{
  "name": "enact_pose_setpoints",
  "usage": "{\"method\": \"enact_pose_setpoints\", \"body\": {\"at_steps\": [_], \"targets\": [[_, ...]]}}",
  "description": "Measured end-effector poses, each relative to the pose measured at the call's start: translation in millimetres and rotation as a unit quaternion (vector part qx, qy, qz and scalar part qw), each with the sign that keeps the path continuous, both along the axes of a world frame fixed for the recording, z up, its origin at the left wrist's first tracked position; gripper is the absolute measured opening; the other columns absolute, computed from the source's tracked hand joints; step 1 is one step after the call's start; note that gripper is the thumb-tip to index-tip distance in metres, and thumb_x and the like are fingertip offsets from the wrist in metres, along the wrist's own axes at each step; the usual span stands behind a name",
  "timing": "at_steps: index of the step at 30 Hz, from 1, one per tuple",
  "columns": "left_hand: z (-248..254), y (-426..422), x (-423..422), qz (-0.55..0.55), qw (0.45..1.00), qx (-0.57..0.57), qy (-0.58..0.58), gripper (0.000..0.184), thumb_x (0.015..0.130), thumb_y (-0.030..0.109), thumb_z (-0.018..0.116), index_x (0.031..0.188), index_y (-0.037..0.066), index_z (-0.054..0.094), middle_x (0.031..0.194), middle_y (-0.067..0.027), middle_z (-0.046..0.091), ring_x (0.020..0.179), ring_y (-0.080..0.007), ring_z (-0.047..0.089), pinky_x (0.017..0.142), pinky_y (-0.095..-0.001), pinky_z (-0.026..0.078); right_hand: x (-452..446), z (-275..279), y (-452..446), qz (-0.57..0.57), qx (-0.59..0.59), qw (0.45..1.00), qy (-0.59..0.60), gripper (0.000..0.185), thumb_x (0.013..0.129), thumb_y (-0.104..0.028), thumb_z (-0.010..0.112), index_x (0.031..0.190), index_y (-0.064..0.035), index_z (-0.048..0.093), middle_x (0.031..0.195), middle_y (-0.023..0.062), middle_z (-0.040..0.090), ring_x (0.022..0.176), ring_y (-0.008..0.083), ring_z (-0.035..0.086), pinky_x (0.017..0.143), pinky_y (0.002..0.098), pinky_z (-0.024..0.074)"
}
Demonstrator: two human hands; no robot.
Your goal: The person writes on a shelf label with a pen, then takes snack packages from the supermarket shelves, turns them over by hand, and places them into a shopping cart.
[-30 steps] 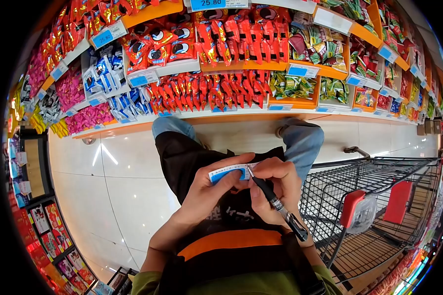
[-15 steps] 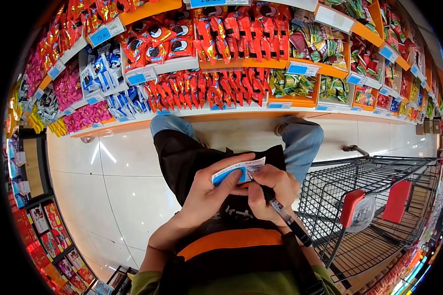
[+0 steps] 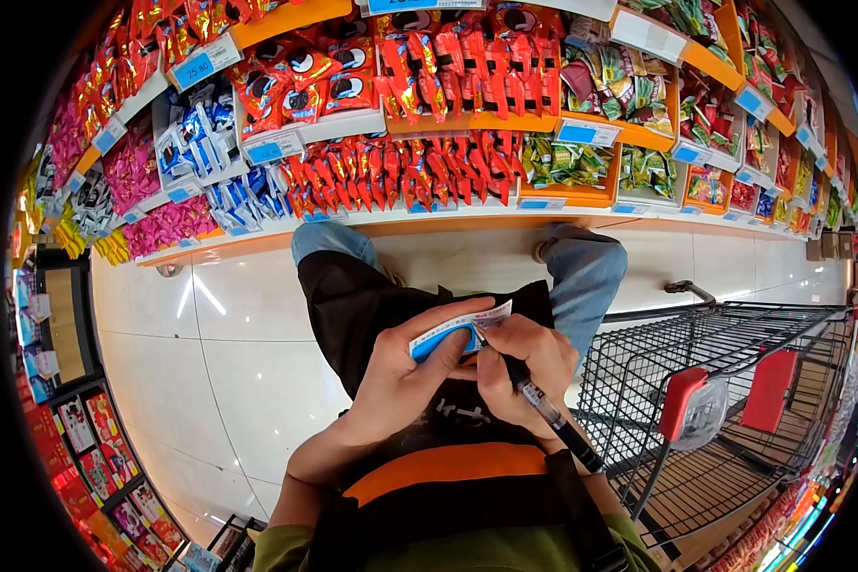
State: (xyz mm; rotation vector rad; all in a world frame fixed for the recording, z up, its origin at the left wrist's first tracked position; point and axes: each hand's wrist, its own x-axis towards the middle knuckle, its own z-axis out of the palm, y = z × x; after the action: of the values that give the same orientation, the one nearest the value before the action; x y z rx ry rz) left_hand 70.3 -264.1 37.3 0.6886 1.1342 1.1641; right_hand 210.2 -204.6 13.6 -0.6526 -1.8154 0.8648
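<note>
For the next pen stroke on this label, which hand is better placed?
Probably the right hand: it holds the pen, tip at the label. The left hand is occupied pinching the label.

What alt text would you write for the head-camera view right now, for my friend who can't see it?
A person's left hand holds a small blue-and-white label while the right hand holds a black pen against it. Ahead are shelves of brightly wrapped snacks; a shopping cart stands to the right.

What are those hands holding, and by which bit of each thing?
The left hand holds a blue-and-white tag, thumb across its front; the right hand grips a pen near its writing tip.
</note>
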Motion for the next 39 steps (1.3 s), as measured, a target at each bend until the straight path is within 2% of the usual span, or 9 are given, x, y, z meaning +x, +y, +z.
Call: {"method": "enact_pose_setpoints", "body": {"at_steps": [7,39], "targets": [[-0.2,0.5,2.0,0.002,1.0,0.009,0.029,0.031,0.096,0.002,0.047,0.126,-0.003,0.052,0.116,-0.0097,0.062,0.099,-0.0118,0.059,0.082,-0.0263,0.054,-1.3,-1.3,-1.3,-0.011,-0.003,1.0,-0.012,0.019,0.067,0.005,0.064,0.085,0.001,0.058,0.067,0.0134,0.06,0.051,0.026,0.06,0.05,0.0297,0.0504],[0.5,3.6,2.2,-0.002,0.997,0.016,0.074,0.03,0.095,0.0,0.048,0.125,-0.002,0.054,0.112,-0.008,0.064,0.093,-0.0088,0.059,0.081,-0.0243,0.052,-2.7,-1.8,-1.2,-0.028,0.007,0.999,-0.022,0.018,0.067,0.002,0.065,0.084,0.0001,0.058,0.065,0.0122,0.058,0.051,0.0254,0.059,0.049,0.0299,0.05]]}}
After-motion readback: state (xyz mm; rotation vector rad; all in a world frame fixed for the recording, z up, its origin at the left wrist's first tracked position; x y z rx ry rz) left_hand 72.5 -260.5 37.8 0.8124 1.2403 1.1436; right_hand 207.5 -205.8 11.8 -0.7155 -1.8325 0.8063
